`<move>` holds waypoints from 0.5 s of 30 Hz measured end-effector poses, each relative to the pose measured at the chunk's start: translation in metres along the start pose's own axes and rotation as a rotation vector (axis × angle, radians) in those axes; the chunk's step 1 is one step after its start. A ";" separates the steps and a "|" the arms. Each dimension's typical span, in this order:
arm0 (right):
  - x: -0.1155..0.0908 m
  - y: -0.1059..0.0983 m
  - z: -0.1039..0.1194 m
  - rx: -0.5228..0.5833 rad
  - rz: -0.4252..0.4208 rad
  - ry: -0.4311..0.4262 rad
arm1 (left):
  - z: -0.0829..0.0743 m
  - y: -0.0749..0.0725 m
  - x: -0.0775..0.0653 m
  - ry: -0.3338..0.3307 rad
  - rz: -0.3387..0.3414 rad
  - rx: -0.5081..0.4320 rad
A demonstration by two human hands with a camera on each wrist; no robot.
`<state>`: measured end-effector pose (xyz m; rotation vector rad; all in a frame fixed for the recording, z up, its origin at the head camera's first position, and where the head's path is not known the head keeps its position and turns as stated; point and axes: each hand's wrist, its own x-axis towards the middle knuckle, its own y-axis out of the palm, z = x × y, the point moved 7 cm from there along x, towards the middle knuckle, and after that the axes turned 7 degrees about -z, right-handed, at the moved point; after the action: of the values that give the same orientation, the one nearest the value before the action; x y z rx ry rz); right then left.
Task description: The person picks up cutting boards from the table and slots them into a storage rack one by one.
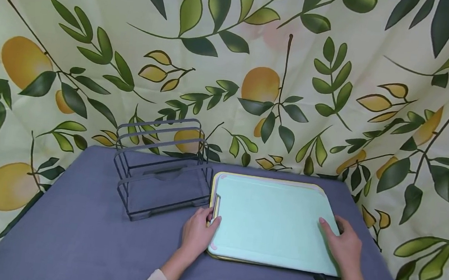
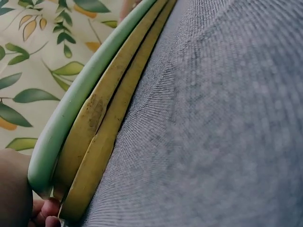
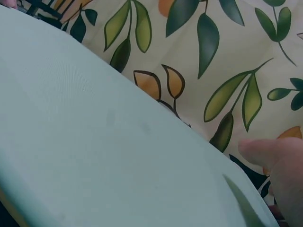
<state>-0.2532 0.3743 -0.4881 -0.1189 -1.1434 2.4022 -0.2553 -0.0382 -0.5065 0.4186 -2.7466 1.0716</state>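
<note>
A mint-green cutting board (image 1: 273,222) lies on top of a small stack, with yellow-edged cutting boards (image 2: 102,127) beneath it. At the stack's left edge, my left hand (image 1: 199,231) grips the boards, thumb on the upper side and fingertips under the green board near its corner. My right hand (image 1: 344,244) is at the right edge. Its thumb (image 3: 267,153) stands above the green surface and casts a shadow there, while the other fingers are mostly hidden beyond the edge. In the left wrist view the lowest board rests on the blue-grey cloth.
A dark wire rack (image 1: 163,174) with several upright loops stands just left of the stack, close to its upper left corner. The table (image 1: 86,239) is covered in blue-grey cloth. Behind and beside it hangs a leaf-and-fruit patterned curtain (image 1: 223,76).
</note>
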 end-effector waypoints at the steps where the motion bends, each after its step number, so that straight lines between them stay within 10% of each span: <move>1: 0.000 0.000 0.000 0.003 -0.001 0.007 | 0.002 0.000 -0.001 -0.002 -0.001 -0.001; 15: 0.002 0.006 -0.003 -0.072 0.061 0.030 | 0.007 0.004 -0.002 -0.010 0.044 0.005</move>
<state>-0.2566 0.3744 -0.4943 -0.2147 -1.2291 2.4041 -0.2545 -0.0398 -0.5142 0.3669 -2.7748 1.0890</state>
